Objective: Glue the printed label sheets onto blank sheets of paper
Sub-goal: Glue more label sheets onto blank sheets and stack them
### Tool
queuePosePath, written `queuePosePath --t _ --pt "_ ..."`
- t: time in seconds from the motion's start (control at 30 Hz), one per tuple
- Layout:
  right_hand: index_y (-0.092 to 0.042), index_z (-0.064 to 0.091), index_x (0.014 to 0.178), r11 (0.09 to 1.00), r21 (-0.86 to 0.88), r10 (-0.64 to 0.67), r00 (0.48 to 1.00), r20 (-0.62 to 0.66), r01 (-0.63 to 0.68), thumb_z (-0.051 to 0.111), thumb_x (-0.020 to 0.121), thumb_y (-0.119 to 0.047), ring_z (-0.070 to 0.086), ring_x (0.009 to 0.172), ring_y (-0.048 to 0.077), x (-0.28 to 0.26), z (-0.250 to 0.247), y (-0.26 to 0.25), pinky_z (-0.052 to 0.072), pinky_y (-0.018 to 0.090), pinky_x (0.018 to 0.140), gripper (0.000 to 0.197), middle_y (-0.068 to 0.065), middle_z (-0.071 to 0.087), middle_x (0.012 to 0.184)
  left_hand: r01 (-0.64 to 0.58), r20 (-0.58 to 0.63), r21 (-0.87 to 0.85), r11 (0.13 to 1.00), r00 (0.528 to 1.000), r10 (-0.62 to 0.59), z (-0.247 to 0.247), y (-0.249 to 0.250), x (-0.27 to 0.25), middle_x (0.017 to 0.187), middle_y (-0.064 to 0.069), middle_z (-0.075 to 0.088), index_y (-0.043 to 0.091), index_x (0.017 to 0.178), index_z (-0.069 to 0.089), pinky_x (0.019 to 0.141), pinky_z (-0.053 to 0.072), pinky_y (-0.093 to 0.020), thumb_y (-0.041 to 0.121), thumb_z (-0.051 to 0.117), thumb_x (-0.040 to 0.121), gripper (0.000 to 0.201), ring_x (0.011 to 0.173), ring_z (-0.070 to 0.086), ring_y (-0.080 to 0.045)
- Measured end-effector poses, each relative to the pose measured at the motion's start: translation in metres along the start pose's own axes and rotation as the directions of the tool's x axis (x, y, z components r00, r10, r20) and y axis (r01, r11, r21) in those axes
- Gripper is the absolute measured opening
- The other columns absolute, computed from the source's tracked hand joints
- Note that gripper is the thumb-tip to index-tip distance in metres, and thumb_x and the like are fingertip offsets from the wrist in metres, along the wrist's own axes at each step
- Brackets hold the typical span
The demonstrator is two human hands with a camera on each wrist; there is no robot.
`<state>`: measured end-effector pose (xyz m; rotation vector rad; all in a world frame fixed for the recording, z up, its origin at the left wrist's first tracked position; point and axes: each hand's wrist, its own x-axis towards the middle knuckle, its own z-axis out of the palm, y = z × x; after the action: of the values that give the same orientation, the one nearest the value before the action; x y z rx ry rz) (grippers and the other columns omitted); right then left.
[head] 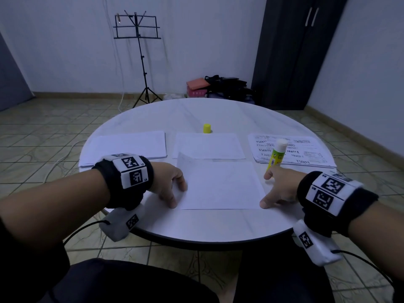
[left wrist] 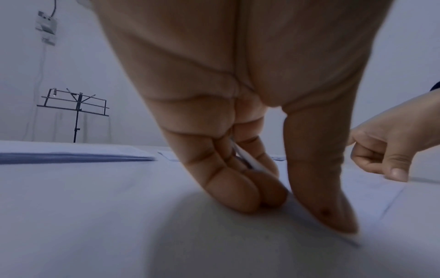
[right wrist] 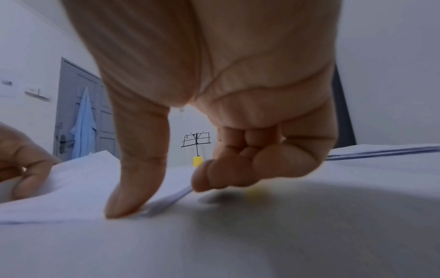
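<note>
Right now, in the lower middle of the head view, a white sheet [head: 220,184] is lying on the round table [head: 218,224] with its long axis running left to right across the frame, and both hands are working at its two short edges. At the left edge, the left hand [head: 169,184] is pinching the paper: in the left wrist view that edge is sitting between the curled fingers [left wrist: 228,190] and the thumb, whose tip is pressing down on the sheet. At the right edge, the right hand [head: 277,189] is resting its thumb on the near corner while its other fingers are curling round the base of the glue stick [head: 276,157], which is standing upright and uncapped just beside the sheet; its yellow cap [head: 207,128] is sitting well apart at upper centre. Whether print is on the hidden face of the sheet cannot be told. The stack of printed label sheets [head: 306,153] is lying to the upper right, nearer the right hand; the blank stack [head: 126,146] is lying to the upper left, nearer the left; a single sheet [head: 207,145] is lying between them, probably the target for the coming move.
</note>
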<state>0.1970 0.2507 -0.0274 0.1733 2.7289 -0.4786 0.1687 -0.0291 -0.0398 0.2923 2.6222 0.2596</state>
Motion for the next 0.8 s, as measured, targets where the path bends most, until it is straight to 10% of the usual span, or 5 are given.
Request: queuePosePath --t 0.2,0.3,0.43,0.57,0.8 --pt "-0.033 0.051 0.131 0.998 0.024 -0.064 0.996 0.068 0.063 0.082 0.071 -0.018 0.05 0.062 0.007 0.001 -0.004 0.005 0.037 0.018 0.055 0.07 -0.006 0.051 0.072 0.081 0.12 0.076 0.994 0.989 -0.09 -0.011 0.006 0.0 0.095 -0.002 0.067 0.023 0.104 0.056 0.052 0.047 -0.02 0.024 0.085 0.068 0.046 0.065 0.059 -0.021" --pt "-0.032 0.053 0.127 0.999 0.019 -0.038 0.996 0.076 0.037 0.083 0.069 -0.017 0.047 0.057 0.008 0.002 -0.004 0.002 0.034 0.019 0.049 0.067 -0.005 0.052 0.067 0.087 0.079 0.266 0.96 0.991 -0.111 -0.03 0.024 0.007 0.08 -0.001 0.067 0.016 0.111 0.062 0.042 0.04 -0.01 0.016 0.079 0.076 0.039 0.05 0.054 -0.008" --pt "-0.027 0.051 0.127 0.997 -0.07 -0.035 0.997 0.072 0.04 0.082 0.07 -0.016 0.043 0.051 0.008 0.005 -0.005 -0.005 0.032 0.018 0.043 0.066 -0.005 0.049 0.064 -0.041 -0.078 0.348 0.937 0.994 0.072 -0.039 0.075 0.024 0.091 -0.009 0.06 0.005 0.103 0.059 0.073 0.044 -0.014 0.038 0.071 0.082 0.041 0.082 0.058 -0.017" --pt "-0.027 0.049 0.128 0.989 -0.135 -0.046 0.997 0.069 0.055 0.082 0.07 -0.018 0.043 0.039 0.003 0.006 -0.005 -0.007 0.028 0.011 0.028 0.067 -0.006 0.047 0.062 -0.182 -0.051 0.436 0.882 0.973 0.225 -0.005 0.134 0.039 0.144 -0.006 0.043 0.016 0.142 0.039 0.106 0.034 -0.035 0.07 0.062 0.073 0.091 0.131 0.043 -0.025" --pt "-0.028 0.047 0.13 0.982 -0.165 -0.078 0.994 0.071 0.089 0.081 0.071 -0.023 0.04 0.046 0.005 0.007 -0.007 -0.003 0.03 0.01 0.032 0.068 -0.007 0.047 0.059 -0.218 0.054 0.467 0.857 0.974 0.218 0.008 0.127 0.037 0.145 -0.005 0.038 0.015 0.146 0.028 0.092 0.037 -0.033 0.064 0.062 0.078 0.091 0.129 0.044 -0.026"
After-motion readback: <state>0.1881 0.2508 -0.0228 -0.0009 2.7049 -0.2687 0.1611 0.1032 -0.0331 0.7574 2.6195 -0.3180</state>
